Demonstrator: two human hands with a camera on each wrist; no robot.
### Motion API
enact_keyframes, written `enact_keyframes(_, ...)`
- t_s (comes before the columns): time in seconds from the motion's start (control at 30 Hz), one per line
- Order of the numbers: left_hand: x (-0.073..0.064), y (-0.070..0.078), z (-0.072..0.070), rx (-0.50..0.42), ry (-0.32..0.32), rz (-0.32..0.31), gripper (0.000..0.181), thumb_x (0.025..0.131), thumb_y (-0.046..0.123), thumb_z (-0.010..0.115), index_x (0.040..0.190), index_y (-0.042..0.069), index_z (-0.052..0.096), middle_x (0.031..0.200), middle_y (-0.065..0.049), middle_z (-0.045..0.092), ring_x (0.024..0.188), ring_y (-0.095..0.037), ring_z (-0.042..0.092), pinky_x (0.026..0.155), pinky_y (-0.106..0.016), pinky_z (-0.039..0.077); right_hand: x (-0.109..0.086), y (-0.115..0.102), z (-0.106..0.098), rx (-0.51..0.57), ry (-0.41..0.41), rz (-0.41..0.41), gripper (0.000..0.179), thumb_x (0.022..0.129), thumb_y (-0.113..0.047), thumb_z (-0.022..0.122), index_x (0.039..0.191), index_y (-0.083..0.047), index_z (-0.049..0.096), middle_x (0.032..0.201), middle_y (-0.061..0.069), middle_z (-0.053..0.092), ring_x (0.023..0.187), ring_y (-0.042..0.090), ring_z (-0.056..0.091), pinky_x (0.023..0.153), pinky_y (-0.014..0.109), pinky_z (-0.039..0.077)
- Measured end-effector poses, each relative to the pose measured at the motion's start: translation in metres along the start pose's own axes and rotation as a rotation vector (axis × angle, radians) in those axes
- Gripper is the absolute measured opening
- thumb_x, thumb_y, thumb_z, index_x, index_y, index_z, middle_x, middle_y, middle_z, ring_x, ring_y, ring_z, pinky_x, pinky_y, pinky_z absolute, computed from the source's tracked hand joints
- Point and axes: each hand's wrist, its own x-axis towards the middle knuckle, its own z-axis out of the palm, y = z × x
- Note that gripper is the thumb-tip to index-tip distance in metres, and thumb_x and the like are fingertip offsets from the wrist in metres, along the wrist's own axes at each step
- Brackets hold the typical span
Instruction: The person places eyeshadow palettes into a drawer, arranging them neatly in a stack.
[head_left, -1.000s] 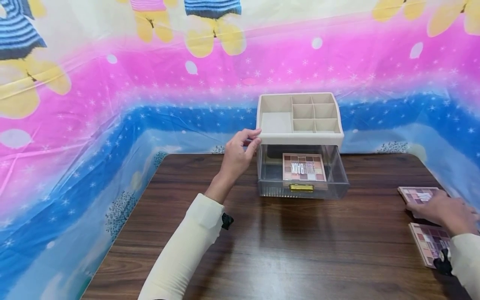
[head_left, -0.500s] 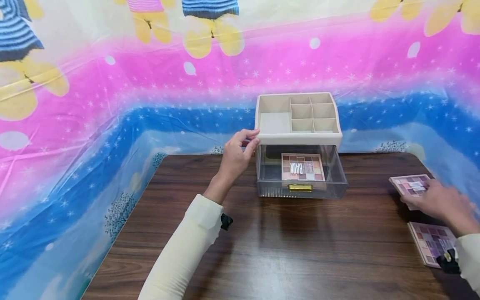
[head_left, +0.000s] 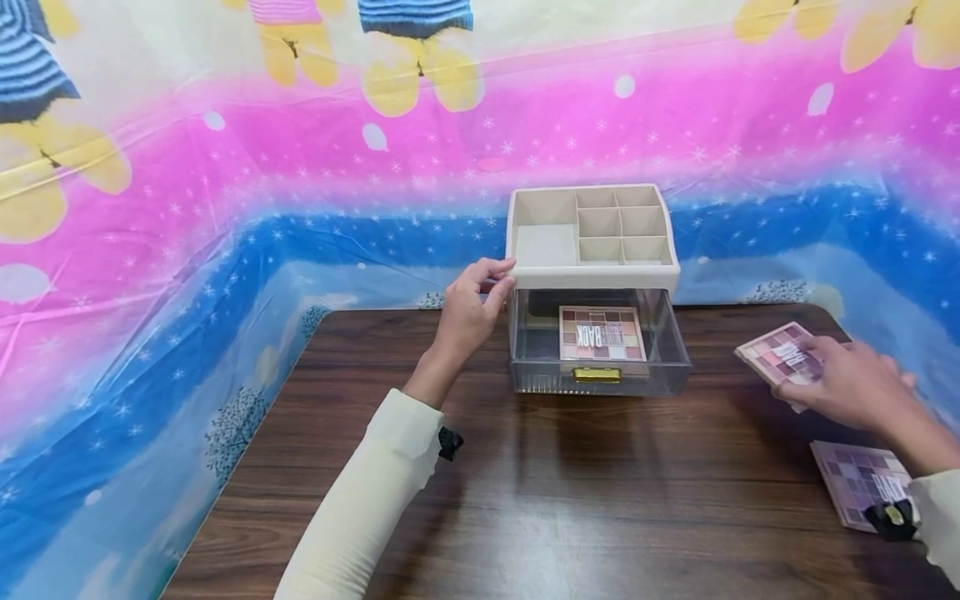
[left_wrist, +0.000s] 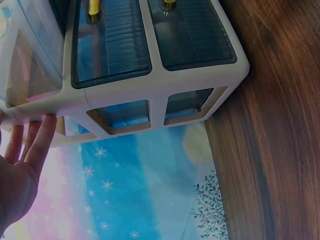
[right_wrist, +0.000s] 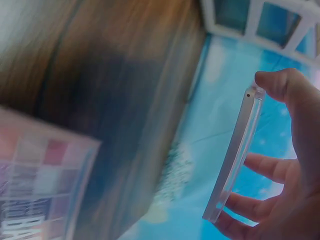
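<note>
A cream drawer organizer [head_left: 592, 277] stands at the back of the table, its clear top drawer [head_left: 600, 379] pulled out. Inside that drawer lies an eyeshadow palette [head_left: 602, 333]. My left hand [head_left: 468, 312] grips the organizer's left front edge, fingers along its side in the left wrist view. At the right, my right hand [head_left: 851, 379] holds a second eyeshadow palette [head_left: 780, 357] above the table, tilted. Seen edge-on in the right wrist view, this palette [right_wrist: 234, 155] is between thumb and fingers. A third palette [head_left: 862, 483] lies below the right hand, partly covered by the wrist.
Open compartments [head_left: 626, 221] fill the organizer's top. Two lower drawers [left_wrist: 112, 45] are closed in the left wrist view. The brown wooden table [head_left: 585, 517] reaches back to a printed pink and blue cloth [head_left: 412, 175].
My right hand has lifted the second palette off the table and carried it left toward the organizer. The left hand keeps its hold on the organizer.
</note>
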Motion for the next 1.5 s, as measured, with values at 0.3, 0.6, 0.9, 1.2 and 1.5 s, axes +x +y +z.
enact_keyframes(0.3, -0.001, 0.000, 0.000, -0.007, -0.006, -0.003, 0.026, 0.102, 0.016, 0.063, 0.125, 0.007, 0.069, 0.108, -0.016, 0.067, 0.095, -0.029, 0.073, 0.069, -0.026, 0.065, -0.008, -0.036, -0.032, 0.016, 0.005, -0.094, 0.092, 0.077, -0.053, 0.082, 0.146, -0.005, 0.045, 0.127, 0.040, 0.049, 0.096, 0.053, 0.051, 0.061, 0.051, 0.041)
enact_keyframes(0.6, -0.001, 0.000, 0.000, 0.003, -0.004, -0.006, 0.026, 0.102, 0.017, 0.063, 0.126, 0.008, 0.068, 0.108, -0.015, 0.067, 0.096, -0.029, 0.073, 0.071, -0.028, 0.065, -0.012, -0.065, -0.052, 0.027, 0.015, -0.190, 0.095, 0.076, -0.052, 0.085, 0.148, -0.006, 0.046, 0.141, 0.041, 0.042, 0.102, 0.051, 0.053, 0.061, 0.044, 0.046)
enact_keyframes(0.9, -0.001, 0.000, 0.000, 0.001, -0.010, -0.013, 0.026, 0.102, 0.017, 0.063, 0.126, 0.009, 0.068, 0.108, -0.015, 0.067, 0.095, -0.028, 0.073, 0.071, -0.027, 0.065, -0.015, -0.090, -0.076, 0.145, 0.093, -0.291, 0.085, 0.072, -0.034, 0.092, 0.143, -0.008, 0.054, 0.129, 0.033, 0.053, 0.090, 0.035, 0.053, 0.060, 0.030, 0.040)
enact_keyframes(1.2, -0.001, -0.001, -0.001, 0.001, -0.014, -0.017, 0.027, 0.102, 0.018, 0.062, 0.127, 0.010, 0.068, 0.109, -0.014, 0.067, 0.095, -0.028, 0.073, 0.071, -0.028, 0.065, -0.016, -0.125, -0.091, 0.208, 0.086, -0.432, 0.084, 0.065, -0.028, 0.095, 0.139, -0.012, 0.058, 0.135, 0.021, 0.058, 0.111, 0.036, 0.052, 0.077, 0.048, 0.048)
enact_keyframes(1.5, -0.001, 0.000, -0.001, 0.008, -0.014, -0.005, 0.027, 0.102, 0.018, 0.062, 0.127, 0.009, 0.068, 0.109, -0.014, 0.066, 0.095, -0.028, 0.073, 0.070, -0.027, 0.065, -0.011, -0.162, -0.092, 0.201, -0.015, -0.530, 0.082, 0.066, -0.026, 0.091, 0.140, -0.012, 0.059, 0.149, 0.021, 0.050, 0.130, 0.044, 0.044, 0.095, 0.067, 0.044)
